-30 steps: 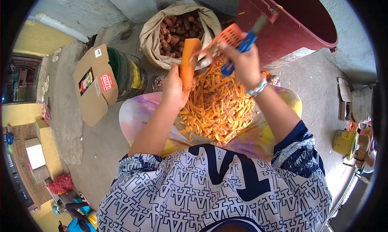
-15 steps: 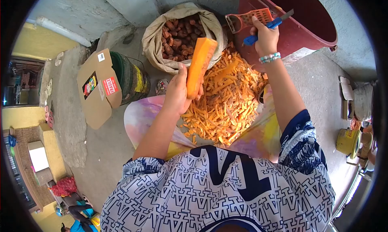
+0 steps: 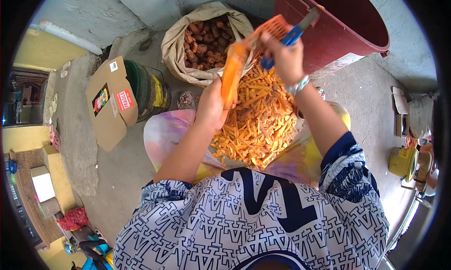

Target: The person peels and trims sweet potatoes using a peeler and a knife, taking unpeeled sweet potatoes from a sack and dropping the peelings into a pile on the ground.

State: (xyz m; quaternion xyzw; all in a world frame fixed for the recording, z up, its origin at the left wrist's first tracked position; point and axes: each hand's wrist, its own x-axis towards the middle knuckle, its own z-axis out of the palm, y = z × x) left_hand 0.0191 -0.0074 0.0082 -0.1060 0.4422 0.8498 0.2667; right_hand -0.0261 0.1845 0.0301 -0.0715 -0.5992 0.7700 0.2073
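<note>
My left hand (image 3: 212, 104) is wrapped round the lower end of a long, mostly peeled orange root vegetable (image 3: 232, 75), which stands tilted upward. In my right hand (image 3: 284, 58) are two tools: an orange slotted peeler (image 3: 272, 29) and a blue-handled knife (image 3: 293, 35), its blade pointing up and to the right. The peeler's end is close to the top of the vegetable; blur hides whether they touch. Below both hands lies a heap of orange peelings (image 3: 258, 124) between the knees. Behind the vegetable, an open sack (image 3: 174, 49) holds many brown-skinned roots (image 3: 206, 44).
A large dark red tub (image 3: 324, 39) leans at the back right against the wall. To the left stand a green bucket (image 3: 148, 96) and an open cardboard box (image 3: 105, 105). A yellow bucket (image 3: 401, 163) sits far right, near another person (image 3: 427, 164).
My right hand has swung left and down with the peeler and knife, from beside the tub toward the vegetable's top. My left hand stays nearly in place, still gripping the vegetable.
</note>
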